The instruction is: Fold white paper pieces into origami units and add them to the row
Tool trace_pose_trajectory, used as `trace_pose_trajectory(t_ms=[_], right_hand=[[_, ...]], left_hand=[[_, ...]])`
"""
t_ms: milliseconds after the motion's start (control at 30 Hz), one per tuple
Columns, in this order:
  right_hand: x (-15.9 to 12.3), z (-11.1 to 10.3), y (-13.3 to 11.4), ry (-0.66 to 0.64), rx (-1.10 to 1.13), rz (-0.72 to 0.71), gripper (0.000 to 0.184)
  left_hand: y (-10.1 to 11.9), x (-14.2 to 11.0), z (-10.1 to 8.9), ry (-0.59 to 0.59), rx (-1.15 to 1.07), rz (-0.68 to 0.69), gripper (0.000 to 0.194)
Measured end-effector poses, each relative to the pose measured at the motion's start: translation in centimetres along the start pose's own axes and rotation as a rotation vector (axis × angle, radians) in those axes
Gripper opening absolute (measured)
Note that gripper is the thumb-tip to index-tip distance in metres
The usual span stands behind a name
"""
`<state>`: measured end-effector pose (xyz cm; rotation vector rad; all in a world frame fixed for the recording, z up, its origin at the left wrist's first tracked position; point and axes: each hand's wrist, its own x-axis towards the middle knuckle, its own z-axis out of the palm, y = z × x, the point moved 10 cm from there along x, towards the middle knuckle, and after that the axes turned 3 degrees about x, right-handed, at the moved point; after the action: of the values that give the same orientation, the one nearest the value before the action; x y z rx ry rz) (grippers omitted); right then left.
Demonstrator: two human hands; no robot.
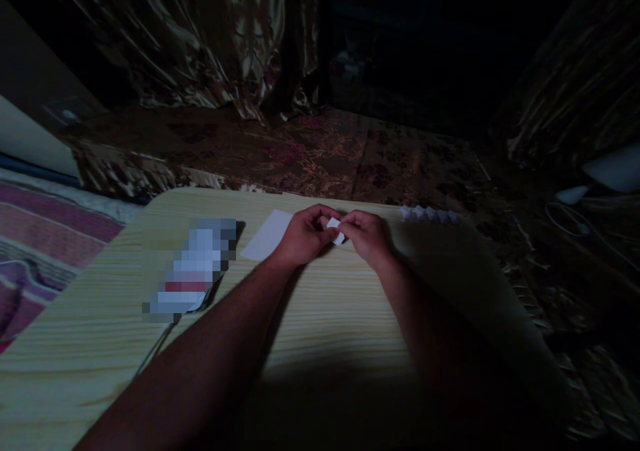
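Between my two hands, a little above the table, is a small piece of white paper (pixel 336 230), which looks folded. My left hand (pixel 311 234) pinches its left side between thumb and fingers. On the other side my right hand (pixel 365 234) is closed on the paper's right edge with the fingertips. Just left of my left hand lies a flat stack of white paper (pixel 267 234). Beyond my right hand, near the far edge, a row of several small folded white paper pieces (pixel 430 215) sits on the table.
The pale wood-grain table (pixel 330 318) has rounded corners. On its left lies a blurred-out device (pixel 195 271) with a cable (pixel 150 351). Patterned cloth (pixel 300 148) and curtains stand behind. A striped bedcover (pixel 45 238) is at the left, a white lamp (pixel 617 168) at the right.
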<state>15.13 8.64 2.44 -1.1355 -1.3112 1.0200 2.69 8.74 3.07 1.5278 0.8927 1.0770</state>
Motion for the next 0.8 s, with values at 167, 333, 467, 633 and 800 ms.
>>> trace_pose_trajectory(t_ms=[167,333,467,633,800], right_hand=[[0.1,0.1,0.1,-0.013,0.067,0.015,0.011],[0.2,0.2,0.7,-0.03,0.089,0.023,0.01],[0.3,-0.2,0.7,0.014,0.103,0.013,0.011],[0.3,-0.6,0.4,0.045,0.099,0.0,0.012],[0.2,-0.5,0.5,0.037,0.087,0.01,0.014]], left_hand=[[-0.1,0.0,-0.1,0.016,-0.043,-0.014,0.04],[0.2,0.0,0.0,0.027,-0.066,-0.023,0.043],[0.3,0.0,-0.1,0.039,-0.106,-0.021,0.046],[0.1,0.1,-1.0,0.119,-0.117,-0.033,0.036],[0.0,0.0,-1.7,0.194,-0.102,-0.027,0.03]])
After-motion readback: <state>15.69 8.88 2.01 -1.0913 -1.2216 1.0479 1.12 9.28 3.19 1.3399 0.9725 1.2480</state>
